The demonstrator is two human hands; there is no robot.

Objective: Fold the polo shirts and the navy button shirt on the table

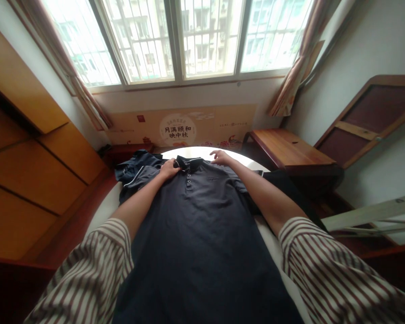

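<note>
Navy polo shirt (pixel 202 234) is lying front-up on white desk (pixel 246 159). Left hand (pixel 170 169) is touching its collar (pixel 196 164), fingers curled, grip unclear. Right hand (pixel 220 158), loosely half-open, is hovering near opposite shoulder (pixel 224 171), holding nothing.

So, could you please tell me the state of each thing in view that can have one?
Dark navy fabric polo shirt with white trim: spread out, front up.
Left bare hand: on the shirt's collar; grip unclear.
Right bare hand: near the shirt's shoulder, fingers partly bent, holding nothing visible.
Dark blue fabric garment at left: bunched.
Round white table: partly covered.
Pinkish-beige fabric curtains: drawn aside.
Wide glass window: cannot tell whether shut.
</note>
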